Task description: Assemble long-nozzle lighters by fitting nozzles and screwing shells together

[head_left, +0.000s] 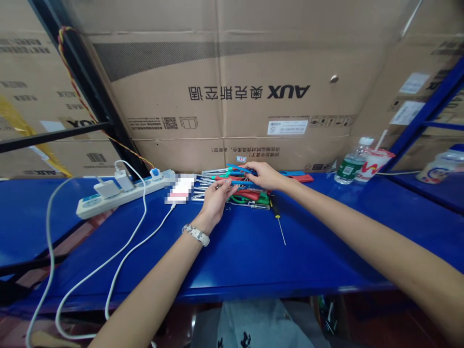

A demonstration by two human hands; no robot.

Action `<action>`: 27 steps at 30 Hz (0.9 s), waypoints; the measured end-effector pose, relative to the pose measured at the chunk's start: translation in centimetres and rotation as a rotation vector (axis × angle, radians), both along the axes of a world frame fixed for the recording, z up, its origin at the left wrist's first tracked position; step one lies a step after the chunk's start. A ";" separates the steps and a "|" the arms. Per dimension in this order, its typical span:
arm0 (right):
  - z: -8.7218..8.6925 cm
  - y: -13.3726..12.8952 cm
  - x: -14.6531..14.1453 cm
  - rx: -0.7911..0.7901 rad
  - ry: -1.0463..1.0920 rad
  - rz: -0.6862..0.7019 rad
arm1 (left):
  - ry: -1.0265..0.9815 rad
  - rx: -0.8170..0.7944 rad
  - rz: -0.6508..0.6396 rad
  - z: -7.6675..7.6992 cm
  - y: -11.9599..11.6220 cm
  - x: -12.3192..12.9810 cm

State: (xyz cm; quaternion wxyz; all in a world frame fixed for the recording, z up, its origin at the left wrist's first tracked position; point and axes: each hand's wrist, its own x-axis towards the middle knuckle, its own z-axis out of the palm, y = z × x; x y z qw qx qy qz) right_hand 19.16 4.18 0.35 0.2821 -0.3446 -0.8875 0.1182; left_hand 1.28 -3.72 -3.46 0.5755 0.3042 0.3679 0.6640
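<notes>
Currently, the right hand grasps a slim blue piece above the pile of tools, which lies at the rear of the blue table near the upright cardboard. The left hand is positioned at the pile's front, fingers bent beside a second blue piece; whether it grips this cannot be determined. A yellow-and-black screwdriver lies just beside the pile, tip toward the table's front edge.

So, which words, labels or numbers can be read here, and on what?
"AUX 奥克斯空调" (upside down): large brown cardboard box.
"谢谢您!" (upside down): same box, lower.
"AUX" (partly hidden): left brown cardboard box.
Too small or blurred: other print, white stickers, green label on clear bottle, red mark on white cup.
</notes>
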 end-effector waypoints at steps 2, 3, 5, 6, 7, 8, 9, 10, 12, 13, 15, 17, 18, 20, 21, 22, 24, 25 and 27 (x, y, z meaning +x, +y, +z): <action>0.1 0.0 0.1 -0.005 0.029 -0.035 | 0.024 0.019 0.021 0.0 -0.2 -0.2; 0.2 0.0 0.2 -0.015 0.041 -0.046 | 0.035 0.031 0.026 0.0 -0.2 -0.3; 0.2 0.2 0.4 -0.036 0.057 -0.061 | 0.060 0.054 0.027 -0.1 -0.3 -0.5; 0.2 0.4 0.5 -0.044 0.063 -0.069 | 0.071 0.063 0.030 -0.1 -0.4 -0.6; 0.2 0.5 0.6 -0.051 0.070 -0.079 | 0.082 0.073 0.036 -0.1 -0.4 -0.7; 0.2 0.6 0.8 -0.057 0.080 -0.090 | 0.091 0.085 0.043 -0.1 -0.3 -0.8; 0.2 0.7 0.9 -0.063 0.092 -0.098 | 0.102 0.099 0.049 -0.1 -0.3 -0.9; 0.3 0.7 1.1 -0.071 0.110 -0.102 | 0.114 0.110 0.053 -0.1 -0.3 -1.0; 0.3 0.5 1.4 -0.103 0.152 -0.094 | 0.142 0.131 0.058 -0.1 -0.2 -1.2; 0.3 0.3 1.5 -0.122 0.169 -0.084 | 0.159 0.143 0.061 -0.1 -0.1 -1.3; 0.2 -0.4 1.8 -0.154 0.194 -0.057 | 0.212 0.188 0.069 0.0 0.0 -1.5; -0.1 -1.2 1.9 -0.161 0.206 -0.027 | 0.279 0.254 0.066 0.2 0.0 -1.8; -0.2 -1.7 2.0 -0.158 0.209 -0.013 | 0.306 0.285 0.059 0.2 0.0 -1.9; -0.6 -2.5 2.2 -0.159 0.223 0.004 | 0.330 0.334 0.041 0.5 0.0 -2.2; -0.8 -2.9 2.2 -0.166 0.237 0.007 | 0.327 0.349 0.035 0.6 -0.1 -2.3; -1.0 -3.3 2.3 -0.176 0.256 0.010 | 0.318 0.360 0.033 0.7 -0.1 -2.3; -1.4 -4.2 2.3 -0.208 0.310 0.027 | 0.290 0.366 0.036 0.9 -0.1 -2.3; -1.6 -4.7 2.3 -0.233 0.337 0.039 | 0.273 0.364 0.036 1.0 -0.2 -2.2; -2.0 -5.6 2.3 -0.305 0.387 0.056 | 0.251 0.359 0.018 1.2 -0.4 -1.9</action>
